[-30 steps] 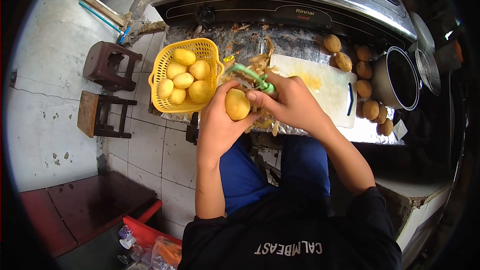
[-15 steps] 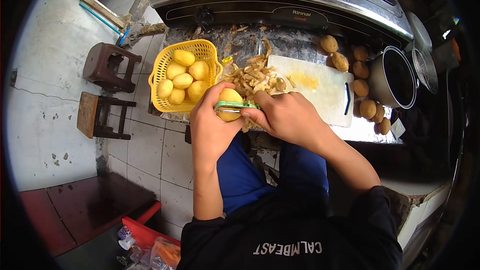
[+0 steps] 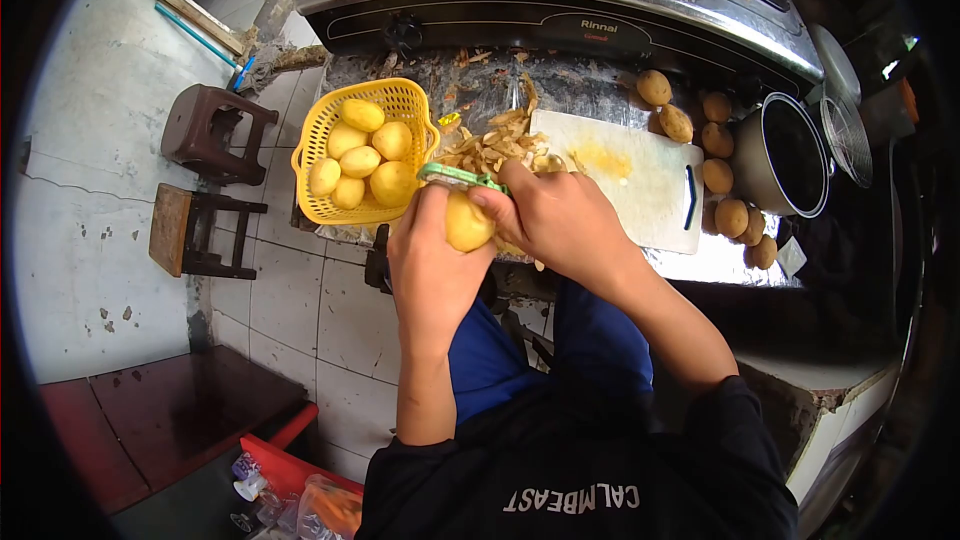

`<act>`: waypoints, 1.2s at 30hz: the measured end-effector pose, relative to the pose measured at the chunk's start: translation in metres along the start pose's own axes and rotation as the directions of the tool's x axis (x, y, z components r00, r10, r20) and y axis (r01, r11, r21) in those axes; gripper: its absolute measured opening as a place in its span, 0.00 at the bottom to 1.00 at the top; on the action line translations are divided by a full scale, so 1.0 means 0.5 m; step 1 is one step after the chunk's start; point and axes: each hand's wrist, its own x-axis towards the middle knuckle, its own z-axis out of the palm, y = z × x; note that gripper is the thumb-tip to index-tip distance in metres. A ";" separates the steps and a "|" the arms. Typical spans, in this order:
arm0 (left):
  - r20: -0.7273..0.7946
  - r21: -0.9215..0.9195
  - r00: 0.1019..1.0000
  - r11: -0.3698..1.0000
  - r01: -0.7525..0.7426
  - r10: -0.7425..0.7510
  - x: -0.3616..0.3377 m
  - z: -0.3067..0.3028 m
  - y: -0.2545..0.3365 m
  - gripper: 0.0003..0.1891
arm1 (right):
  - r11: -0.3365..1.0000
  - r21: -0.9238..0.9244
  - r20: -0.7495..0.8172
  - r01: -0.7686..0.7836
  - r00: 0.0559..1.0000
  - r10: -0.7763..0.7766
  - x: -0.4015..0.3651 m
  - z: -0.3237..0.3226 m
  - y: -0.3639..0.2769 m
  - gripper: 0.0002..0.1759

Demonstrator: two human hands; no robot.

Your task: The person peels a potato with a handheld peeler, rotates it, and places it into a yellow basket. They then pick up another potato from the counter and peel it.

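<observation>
My left hand (image 3: 432, 258) is wrapped round a peeled yellow potato (image 3: 468, 224), held over the near edge of the counter. In my right hand (image 3: 560, 215) is a green peeler (image 3: 462, 176), its head now at the far side of the potato, above my left fingers. Just beyond both hands lies a heap of brown potato peels (image 3: 500, 145). To the left, a yellow plastic basket (image 3: 312, 202) holds several peeled potatoes. A white cutting board (image 3: 650, 205) with a yellowish wet stain sits right of the peels.
Several unpeeled potatoes (image 3: 717, 176) lie along the board's right side, next to a deep metal pot (image 3: 828, 180). A black stove (image 3: 480, 25) spans the back. Two small stools (image 3: 172, 230) stand on the tiled floor at left, and a dark red table (image 3: 200, 410) is lower left.
The peeler has moved from across the potato to its far edge. My left hand and the potato have shifted slightly toward me, and more of the potato's near side shows.
</observation>
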 end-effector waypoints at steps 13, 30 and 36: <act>-0.031 0.042 0.999 0.999 0.011 -0.009 0.004 -0.013 -0.013 0.24 | 0.922 0.335 0.002 -0.193 0.979 0.205 0.024 -0.006 0.025 0.26; -0.067 0.166 0.992 0.979 0.116 -0.106 0.051 -0.105 -0.075 0.30 | 0.828 0.397 0.176 -0.397 0.918 0.355 0.051 0.028 0.047 0.17; 0.002 0.360 0.996 0.930 0.081 -0.087 0.127 -0.124 -0.099 0.31 | 0.940 0.246 0.022 -0.237 0.971 0.239 0.061 0.046 0.046 0.16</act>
